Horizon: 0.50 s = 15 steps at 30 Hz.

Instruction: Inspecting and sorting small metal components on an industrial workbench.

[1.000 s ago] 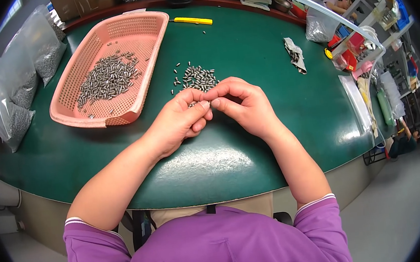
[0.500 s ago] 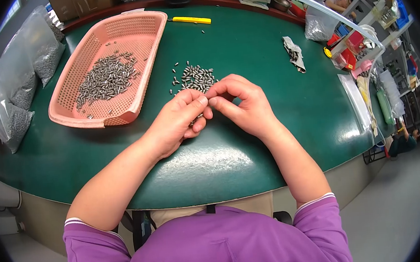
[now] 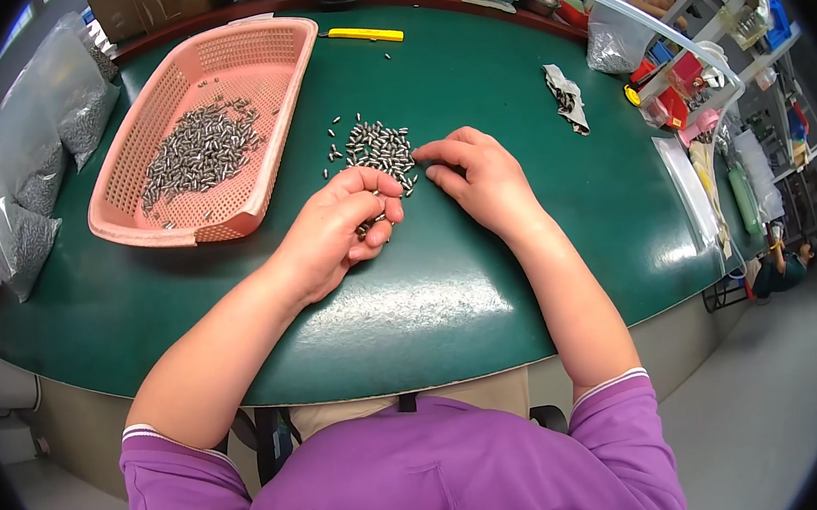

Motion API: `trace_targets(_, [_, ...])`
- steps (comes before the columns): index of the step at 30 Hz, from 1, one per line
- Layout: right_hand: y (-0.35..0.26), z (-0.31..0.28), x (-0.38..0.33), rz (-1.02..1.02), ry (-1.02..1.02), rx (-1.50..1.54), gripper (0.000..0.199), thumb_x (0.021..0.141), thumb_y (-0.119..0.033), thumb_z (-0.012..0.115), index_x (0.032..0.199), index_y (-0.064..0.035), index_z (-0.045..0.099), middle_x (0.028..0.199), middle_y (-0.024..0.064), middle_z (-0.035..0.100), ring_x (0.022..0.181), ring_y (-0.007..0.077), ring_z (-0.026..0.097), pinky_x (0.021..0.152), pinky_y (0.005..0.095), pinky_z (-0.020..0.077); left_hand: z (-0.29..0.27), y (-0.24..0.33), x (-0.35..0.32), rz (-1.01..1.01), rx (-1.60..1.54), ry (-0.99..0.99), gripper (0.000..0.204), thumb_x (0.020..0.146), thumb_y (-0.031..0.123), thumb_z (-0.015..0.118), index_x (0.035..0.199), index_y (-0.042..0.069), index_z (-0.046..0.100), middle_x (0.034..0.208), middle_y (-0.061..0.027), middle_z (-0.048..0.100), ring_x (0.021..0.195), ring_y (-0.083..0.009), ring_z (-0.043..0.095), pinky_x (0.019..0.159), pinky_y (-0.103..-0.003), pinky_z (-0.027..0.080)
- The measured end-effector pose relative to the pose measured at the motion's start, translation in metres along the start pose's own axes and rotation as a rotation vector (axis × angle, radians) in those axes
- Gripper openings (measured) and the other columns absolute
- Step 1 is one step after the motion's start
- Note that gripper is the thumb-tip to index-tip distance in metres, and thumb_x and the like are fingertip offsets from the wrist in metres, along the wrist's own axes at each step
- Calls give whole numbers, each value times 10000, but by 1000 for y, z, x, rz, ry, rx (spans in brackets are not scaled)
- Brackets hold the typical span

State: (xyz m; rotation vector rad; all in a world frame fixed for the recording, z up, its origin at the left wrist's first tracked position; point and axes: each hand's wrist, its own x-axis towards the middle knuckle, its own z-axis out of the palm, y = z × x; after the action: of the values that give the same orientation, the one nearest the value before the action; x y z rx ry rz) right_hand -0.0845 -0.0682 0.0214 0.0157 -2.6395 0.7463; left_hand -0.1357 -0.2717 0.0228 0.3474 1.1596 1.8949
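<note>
Several small silver metal pins, rounded at the ends, lie heaped in a pile [image 3: 378, 148] on the green table top. Just below that pile is my left hand [image 3: 343, 224], its fingers curled round some of the same metal pins [image 3: 367, 226], which show in the palm. My right hand [image 3: 479, 173] is at the right edge of the pile, index finger and thumb apart, with nothing visible between them. To the left, a pink perforated plastic basket [image 3: 264, 161] holds a larger heap of metal pins [image 3: 200, 152].
Clear bags of metal parts [image 3: 33, 181] stand along the left edge. A yellow-handled cutter [image 3: 365, 34] lies beyond the basket. Toward the right are a crumpled wrapper with parts [image 3: 566, 98], another filled bag [image 3: 616, 44] and cluttered shelves [image 3: 695, 84]. A person [image 3: 781, 271] is far right.
My right hand has parted from my left and moved slightly right and forward to the pile's edge. My left hand's fingers have loosened, with pins still in the palm.
</note>
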Motion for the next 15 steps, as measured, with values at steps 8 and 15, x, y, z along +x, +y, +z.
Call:
trace_targets(8, [-1,-1,1,-5,-26,-103,119,790,-153,654,895,-96,658,902,67,601,897,268,576,789,374,478,1,1,0,-8,29,-17,121,902,91,488,1015,49,488,833,-37,523,578,-49,405,421,-162,273])
trace_targets(15, [-22,-2,-3,-14,-62,439,86,839,-104,649,911,-65,676,879,46,589,789,152,579,706,273,481,-1,-3,0,21,75,-35,194,918,160,561,1047,50,467,844,-38,533,587,-40,437,430,-165,296])
